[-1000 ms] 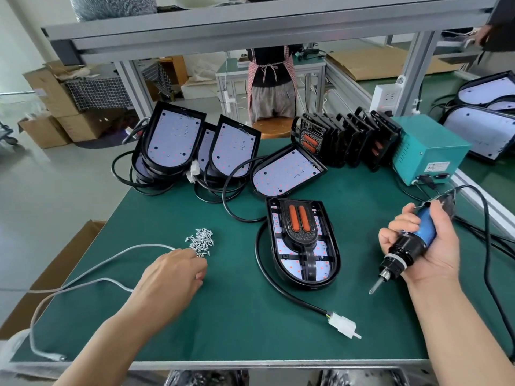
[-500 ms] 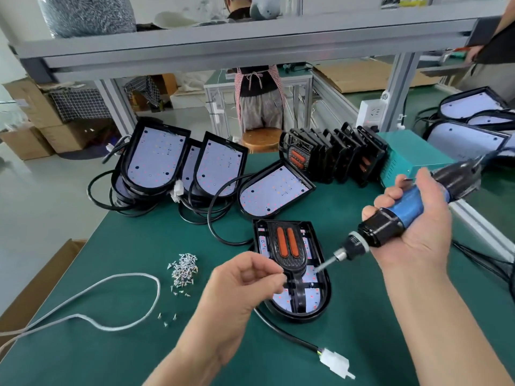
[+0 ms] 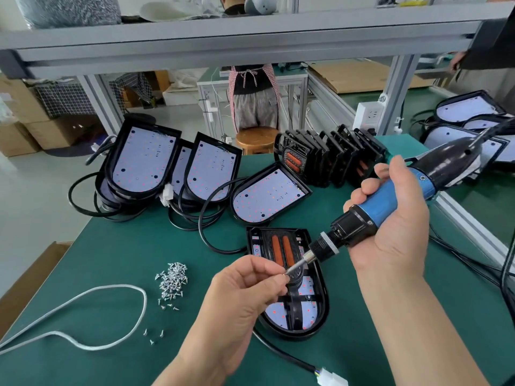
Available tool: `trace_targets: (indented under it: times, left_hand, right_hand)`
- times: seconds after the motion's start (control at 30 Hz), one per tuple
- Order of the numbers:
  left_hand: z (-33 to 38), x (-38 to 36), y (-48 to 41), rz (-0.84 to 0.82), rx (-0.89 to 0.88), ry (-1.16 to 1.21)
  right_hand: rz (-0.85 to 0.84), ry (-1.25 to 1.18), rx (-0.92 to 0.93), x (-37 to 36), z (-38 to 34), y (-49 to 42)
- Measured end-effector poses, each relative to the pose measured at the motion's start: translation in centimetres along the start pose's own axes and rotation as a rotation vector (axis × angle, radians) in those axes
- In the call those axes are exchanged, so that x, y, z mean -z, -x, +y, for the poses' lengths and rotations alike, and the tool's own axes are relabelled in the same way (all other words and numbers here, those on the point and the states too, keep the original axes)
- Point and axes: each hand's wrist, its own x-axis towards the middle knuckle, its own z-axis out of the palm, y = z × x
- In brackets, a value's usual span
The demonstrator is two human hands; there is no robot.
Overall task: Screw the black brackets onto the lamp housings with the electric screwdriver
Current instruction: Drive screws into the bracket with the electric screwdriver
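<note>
Right hand (image 3: 390, 235): grips the driver (image 3: 381, 200).
Left hand (image 3: 245, 293): pinches a screw (image 3: 286, 272) at the driver's tip.
Lamp (image 3: 316, 324): on the bench (image 3: 125, 246) under both hands, bracket (image 3: 278, 246) on top.
Screw pile (image 3: 172, 280): left of it.

The green desk (image 3: 117, 260) has a white cord (image 3: 145, 299) looped on its left side. Behind it there's a round wooden stool (image 3: 257, 136), with a person in a checked apron (image 3: 255, 101) standing just past it. Cardboard boxes (image 3: 16, 107) are stacked far left, and a white wall socket (image 3: 369, 118) is on the frame post to the right.
</note>
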Motion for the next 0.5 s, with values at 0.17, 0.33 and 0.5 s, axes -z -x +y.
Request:
trace_targets:
  times: [0.17, 0.33, 0.5]
  left_hand:
    - [-0.7, 0.1, 0.1, 0.058, -0.092, -0.087]
    - [-1.6, 0.1, 0.2, 0.177, -0.24, -0.237]
    - [-2.6, 0.0, 0.1, 0.251, -0.44, -0.37]
  right_hand:
    - [-0.014, 0.02, 0.018, -0.1, 0.3, 0.4]
    - [0.031, 0.033, 0.042, -0.8, 0.3, 1.2]
    - [0.113, 0.133, 0.054, -1.2, -0.1, 1.0]
